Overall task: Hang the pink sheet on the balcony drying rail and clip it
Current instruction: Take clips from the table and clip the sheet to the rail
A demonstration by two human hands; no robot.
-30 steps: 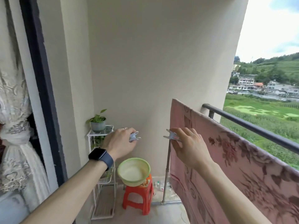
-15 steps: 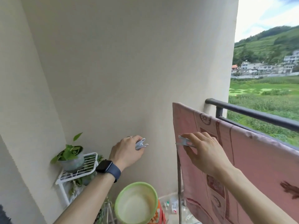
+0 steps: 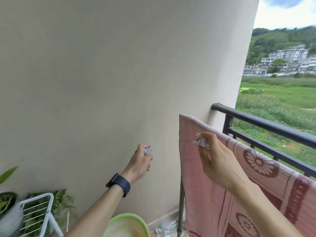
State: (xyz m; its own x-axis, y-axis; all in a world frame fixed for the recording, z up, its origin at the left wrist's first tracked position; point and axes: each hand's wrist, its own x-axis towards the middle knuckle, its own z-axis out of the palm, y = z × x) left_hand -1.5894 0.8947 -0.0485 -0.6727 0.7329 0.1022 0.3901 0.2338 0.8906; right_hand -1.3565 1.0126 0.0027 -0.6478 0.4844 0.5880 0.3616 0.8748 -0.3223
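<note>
Right fingers (image 3: 211, 138) around pronged plastic clip (image 3: 201, 142)

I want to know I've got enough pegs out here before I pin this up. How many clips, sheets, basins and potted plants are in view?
Clip: 2, one in the left hand, the other in the right hand
Pink sheet: 1
Green basin: 1
Potted plant: 1
Total: 5

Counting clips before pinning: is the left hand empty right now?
No, the left hand grips a pale clip, while the right hand pinches a second clip in front of the pink sheet.
</note>
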